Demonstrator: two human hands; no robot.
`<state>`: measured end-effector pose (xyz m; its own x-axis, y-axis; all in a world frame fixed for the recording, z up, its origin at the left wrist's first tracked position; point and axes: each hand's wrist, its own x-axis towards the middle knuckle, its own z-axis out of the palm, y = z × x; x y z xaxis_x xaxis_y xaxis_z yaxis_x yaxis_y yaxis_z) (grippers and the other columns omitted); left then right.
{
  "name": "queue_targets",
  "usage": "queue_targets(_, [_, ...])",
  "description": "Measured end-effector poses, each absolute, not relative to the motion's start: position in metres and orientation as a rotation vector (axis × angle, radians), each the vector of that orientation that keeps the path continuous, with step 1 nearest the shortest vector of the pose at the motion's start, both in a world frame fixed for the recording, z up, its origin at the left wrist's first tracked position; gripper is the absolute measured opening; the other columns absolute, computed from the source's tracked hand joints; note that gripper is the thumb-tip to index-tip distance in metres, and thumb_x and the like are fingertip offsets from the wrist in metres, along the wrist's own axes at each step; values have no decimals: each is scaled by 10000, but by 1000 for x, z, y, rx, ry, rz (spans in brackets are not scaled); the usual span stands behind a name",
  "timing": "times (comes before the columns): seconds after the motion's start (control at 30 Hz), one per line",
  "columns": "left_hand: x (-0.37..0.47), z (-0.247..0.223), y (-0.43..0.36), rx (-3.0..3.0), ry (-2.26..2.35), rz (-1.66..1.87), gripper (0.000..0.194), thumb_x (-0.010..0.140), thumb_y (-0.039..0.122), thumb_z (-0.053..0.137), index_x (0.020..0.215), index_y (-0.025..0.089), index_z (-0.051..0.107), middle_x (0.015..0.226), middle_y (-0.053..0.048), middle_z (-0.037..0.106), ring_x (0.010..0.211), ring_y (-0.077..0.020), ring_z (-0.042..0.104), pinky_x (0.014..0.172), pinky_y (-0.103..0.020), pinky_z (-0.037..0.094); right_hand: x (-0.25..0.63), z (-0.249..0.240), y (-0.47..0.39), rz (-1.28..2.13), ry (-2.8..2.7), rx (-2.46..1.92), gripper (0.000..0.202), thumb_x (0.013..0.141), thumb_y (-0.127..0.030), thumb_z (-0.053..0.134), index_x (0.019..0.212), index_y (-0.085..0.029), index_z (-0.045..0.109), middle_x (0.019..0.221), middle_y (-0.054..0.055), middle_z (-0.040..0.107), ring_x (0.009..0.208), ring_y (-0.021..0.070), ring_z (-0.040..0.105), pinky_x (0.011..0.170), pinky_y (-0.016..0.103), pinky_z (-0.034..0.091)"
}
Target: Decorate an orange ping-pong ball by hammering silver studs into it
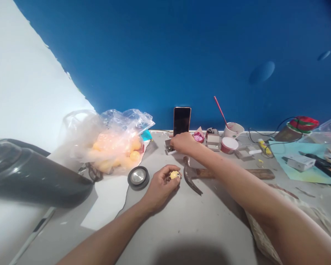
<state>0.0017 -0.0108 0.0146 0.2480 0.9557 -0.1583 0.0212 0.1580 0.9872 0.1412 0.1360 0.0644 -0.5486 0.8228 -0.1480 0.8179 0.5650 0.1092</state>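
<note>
My left hand point(162, 186) is closed around a small yellow ball point(174, 175) with dark, shiny studs on its surface, held just above the table. My right hand point(183, 142) reaches across to a small white box point(170, 151) of tiny dark metal pieces. Its fingers are bent together over the box, and whatever they pinch is hidden. Beneath my right forearm lies a claw hammer point(191, 176) with a wooden handle. Left of my left hand sits a round black lid-like object point(138, 177) with a silver centre.
A phone point(181, 121) leans against the blue wall. A clear plastic bag point(118, 143) of yellow-orange balls lies left. Right are a paper cup point(234, 130) with a red stick, a lidded tub point(229, 144), small boxes, a glue stick point(264, 147) and a cyan sheet point(287, 154). A grey cylinder point(38, 176) juts in.
</note>
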Motion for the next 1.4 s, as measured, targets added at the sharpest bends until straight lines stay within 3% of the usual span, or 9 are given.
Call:
queue_targets(0.27, [1,10,-10,1138,1040,927,323,841,334,743,1102,174,642,718,19,589,600,-107,512,578,-252,400,148,59,134,-35,2705,1485,280,953,-239,548,1055,-202,806,1103,151,797,1024,278,748,796,314,510])
queue_targets(0.47, [0,13,-8,1100,1025,940,351,835,370,758,1101,171,646,694,13,620,587,-117,540,562,-248,411,161,55,123,-129,2812,1655,289,948,-293,532,1058,-263,797,1072,48,806,971,216,728,735,272,458])
queue_targets(0.67, [-1,10,-2,1002,982,1004,377,849,392,743,1141,166,666,918,-62,701,624,-119,614,561,-249,462,172,48,126,-818,2974,1892,194,857,-273,613,867,-197,791,883,25,787,780,158,667,641,242,392])
queue_targets(1.0, [-4,9,0,849,887,1062,351,813,428,801,998,159,671,921,-64,707,554,-104,588,489,-239,414,170,57,92,-1262,2971,1783,127,799,-214,580,753,-170,690,691,-16,681,624,117,580,570,208,382])
queue_targets(1.07, [-4,11,0,838,861,1075,356,831,466,789,957,154,673,868,-49,690,535,-100,563,491,-245,411,171,58,68,-1118,3064,1788,110,803,-204,587,775,-178,690,680,-20,677,615,116,568,578,219,361])
queue_targets(1.17, [-4,13,0,862,837,1054,393,845,525,776,867,148,667,702,-2,602,517,-105,533,494,-251,404,171,50,35,-456,3251,1721,159,890,-233,575,803,-182,698,668,4,682,613,128,550,601,259,308])
queue_targets(1.27, [-4,14,-1,896,845,1043,416,816,534,807,821,143,664,673,9,575,521,-99,524,498,-242,386,171,41,18,130,3323,1507,234,938,-216,537,755,-170,675,657,50,672,612,154,540,594,309,253])
queue_targets(1.4, [-6,14,-1,892,840,999,373,789,470,845,830,146,666,679,3,610,526,-94,524,519,-235,379,173,39,13,380,3287,1384,242,936,-181,536,734,-176,670,641,61,653,603,175,525,584,342,212])
